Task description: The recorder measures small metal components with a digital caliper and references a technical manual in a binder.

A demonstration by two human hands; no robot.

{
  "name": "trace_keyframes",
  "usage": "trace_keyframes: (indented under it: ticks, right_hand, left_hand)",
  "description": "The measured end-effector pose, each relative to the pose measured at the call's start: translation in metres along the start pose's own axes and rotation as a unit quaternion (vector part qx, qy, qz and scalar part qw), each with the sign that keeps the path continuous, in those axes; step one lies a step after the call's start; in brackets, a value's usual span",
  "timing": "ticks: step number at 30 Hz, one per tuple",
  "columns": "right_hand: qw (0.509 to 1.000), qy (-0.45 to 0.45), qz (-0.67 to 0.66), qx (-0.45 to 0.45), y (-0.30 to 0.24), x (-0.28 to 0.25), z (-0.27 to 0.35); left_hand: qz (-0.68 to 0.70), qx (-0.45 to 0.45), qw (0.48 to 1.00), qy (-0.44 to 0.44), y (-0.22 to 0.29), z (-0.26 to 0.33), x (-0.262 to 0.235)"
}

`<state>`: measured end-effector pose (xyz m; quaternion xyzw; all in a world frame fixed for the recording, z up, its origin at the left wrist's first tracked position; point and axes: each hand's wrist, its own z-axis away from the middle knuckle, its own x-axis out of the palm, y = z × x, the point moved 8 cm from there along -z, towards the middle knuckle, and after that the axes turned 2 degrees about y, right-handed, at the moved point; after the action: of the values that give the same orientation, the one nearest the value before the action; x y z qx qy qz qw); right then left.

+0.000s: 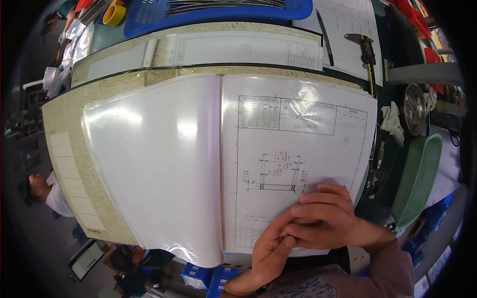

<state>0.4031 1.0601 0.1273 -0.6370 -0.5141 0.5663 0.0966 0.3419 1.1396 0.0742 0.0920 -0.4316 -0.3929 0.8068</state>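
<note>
My left hand and my right hand meet over the lower right of a technical drawing in a clear plastic sleeve. Their fingers are bent and pressed together, the right fingers lying partly across the left ones. A tiny dark spot shows between the fingertips; whatever they pinch is too small and too covered to name. The drawing shows a slim rod-like part with dimensions, and the hands hide its lower right corner. To the left, the open binder has a blank, glossy sleeve page turned over.
Behind lies another binder, then a blue basket of thin rods. At the right are a pen on paper, a caliper, a round dial and a green basket. Yellow tape sits far left. Other people are nearby.
</note>
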Motion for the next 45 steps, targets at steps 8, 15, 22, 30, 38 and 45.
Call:
trace_keyframes:
  ticks: [8, 15, 22, 30, 38, 45]
  right_hand:
    - [0.998, -0.047, -0.044, 0.020, -0.001, 0.004, -0.004]
    - [0.995, -0.057, -0.070, 0.034, -0.002, 0.006, -0.002]
    - [0.996, -0.052, -0.058, 0.036, -0.007, 0.005, 0.001]
    - [0.997, -0.073, -0.007, -0.028, -0.021, 0.008, 0.016]
    - [0.994, -0.048, -0.081, -0.056, -0.030, 0.007, 0.021]
    - [0.991, -0.088, -0.069, -0.078, -0.034, 0.013, 0.028]
  left_hand:
    - [-0.002, -0.021, 1.000, 0.012, 0.000, 0.002, -0.004]
    - [0.060, -0.053, 0.996, -0.036, -0.011, 0.008, -0.006]
    - [0.006, -0.054, 0.998, 0.020, -0.013, 0.012, -0.011]
    - [0.042, -0.073, 0.996, 0.001, -0.016, 0.018, -0.010]
    - [0.001, -0.137, 0.989, -0.047, -0.019, 0.027, -0.007]
    - [-0.047, -0.155, 0.981, -0.106, -0.028, 0.035, -0.011]
